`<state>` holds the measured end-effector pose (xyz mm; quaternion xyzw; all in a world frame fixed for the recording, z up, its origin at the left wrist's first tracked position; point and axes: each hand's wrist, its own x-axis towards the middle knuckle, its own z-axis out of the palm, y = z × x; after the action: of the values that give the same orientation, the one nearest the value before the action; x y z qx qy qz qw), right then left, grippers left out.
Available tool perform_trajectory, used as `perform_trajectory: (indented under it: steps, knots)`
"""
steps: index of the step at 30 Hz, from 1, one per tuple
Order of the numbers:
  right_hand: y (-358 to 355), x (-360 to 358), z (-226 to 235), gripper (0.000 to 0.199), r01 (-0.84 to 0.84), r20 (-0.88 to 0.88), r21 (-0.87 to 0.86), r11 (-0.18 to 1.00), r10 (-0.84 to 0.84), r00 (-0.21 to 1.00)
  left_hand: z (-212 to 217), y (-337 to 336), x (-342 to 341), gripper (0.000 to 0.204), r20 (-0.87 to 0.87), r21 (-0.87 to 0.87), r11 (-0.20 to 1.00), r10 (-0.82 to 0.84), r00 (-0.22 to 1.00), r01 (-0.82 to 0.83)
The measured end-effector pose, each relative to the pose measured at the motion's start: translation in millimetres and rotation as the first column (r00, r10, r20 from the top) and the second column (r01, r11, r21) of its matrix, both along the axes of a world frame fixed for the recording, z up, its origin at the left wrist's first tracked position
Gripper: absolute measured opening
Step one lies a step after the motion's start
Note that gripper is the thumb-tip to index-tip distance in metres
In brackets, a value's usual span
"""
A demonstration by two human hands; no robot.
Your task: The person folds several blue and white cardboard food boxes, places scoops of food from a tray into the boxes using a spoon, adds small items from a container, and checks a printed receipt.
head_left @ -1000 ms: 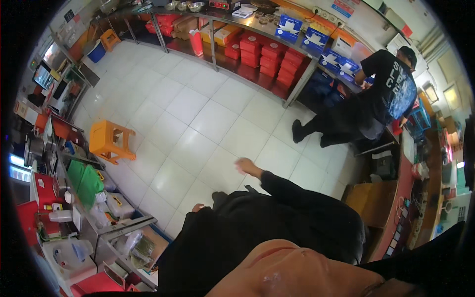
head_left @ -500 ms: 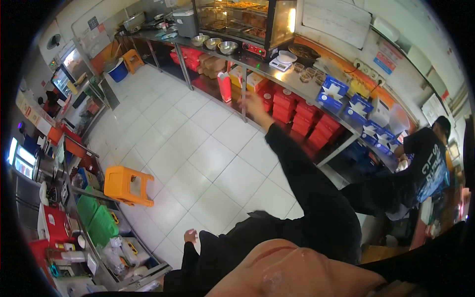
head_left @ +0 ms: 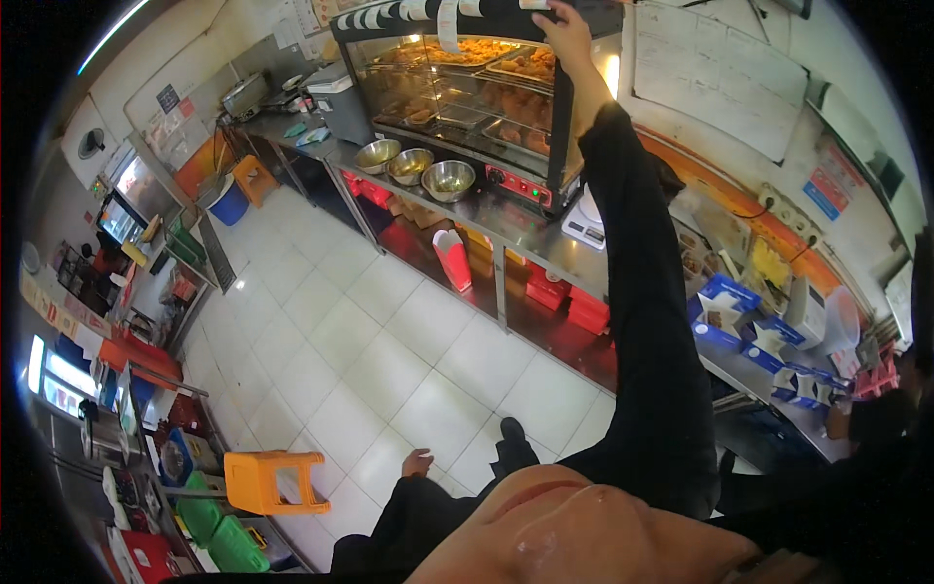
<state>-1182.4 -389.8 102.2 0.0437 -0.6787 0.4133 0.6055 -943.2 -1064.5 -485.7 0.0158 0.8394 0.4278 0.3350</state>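
My right hand (head_left: 564, 34) is stretched up to the top front edge of a glass heated display cabinet (head_left: 467, 88) that holds trays of fried food. Its fingers lie on the black-and-white striped trim, close to a hanging paper slip (head_left: 448, 24). Whether the hand grips anything is not visible. The black sleeve of that arm runs across the middle of the view. My left hand (head_left: 418, 462) hangs low beside my body over the white tiled floor, fingers loose and holding nothing.
Three steel bowls (head_left: 411, 165) and a white scale (head_left: 587, 222) sit on the steel counter (head_left: 506, 224). Red boxes (head_left: 569, 297) are stacked below it, blue-and-white boxes (head_left: 725, 311) to the right. An orange stool (head_left: 268, 482) stands lower left. Another person (head_left: 876, 419) is at the right.
My view has turned toward the display cabinet. My right arm has risen from the counter's height up to the cabinet's top edge. My left hand stays down at my side.
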Motion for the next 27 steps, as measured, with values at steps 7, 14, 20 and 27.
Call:
perform_trajectory:
  steps: [7,14,20,27]
  knots:
    - [0.5,-69.0,38.2,0.037,0.816,-0.004,-0.091,0.571,-0.819,0.573,-5.3,30.6,-17.6,0.034,-0.099,-0.183,0.976,-0.140,0.985,0.120]
    - [-164.7,87.7,-13.4,0.038,-0.315,0.094,0.265,0.911,0.301,0.949,-40.9,-19.1,46.2,0.034,0.059,-0.325,0.945,-0.018,0.998,0.036]
    - [-292.2,219.2,-21.4,0.063,-0.567,0.101,0.031,0.823,0.562,0.821,-87.4,-52.4,53.6,0.039,-0.032,-0.251,0.935,-0.268,0.963,0.251]
    - [-394.7,341.3,-24.8,0.068,-0.424,0.077,0.059,0.904,0.420,0.904,-45.5,-56.8,54.2,0.041,-0.010,-0.189,0.902,-0.398,0.917,0.389]
